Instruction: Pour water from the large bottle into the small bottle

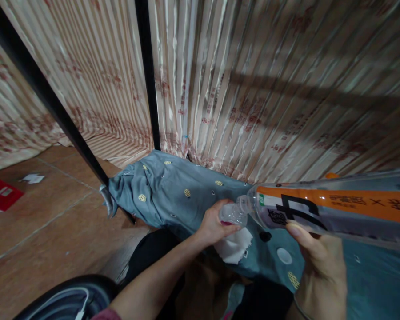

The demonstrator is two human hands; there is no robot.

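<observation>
My left hand is closed around a small clear bottle with a pinkish lower part. In my right hand lies a large clear plastic bottle with an orange, black and white label, tilted nearly level. Its neck points left and meets the mouth of the small bottle; whether liquid passes between them I cannot tell. Beneath my left hand a white cloth or tissue rests on a grey-blue pineapple-print cloth. A small black object, perhaps a cap, and a round whitish disc lie between my hands.
Dark metal poles rise on the left, before a striped, flowered curtain. On the brown tiled floor are a red box and a white paper. A black round object with a white cable stands at lower left.
</observation>
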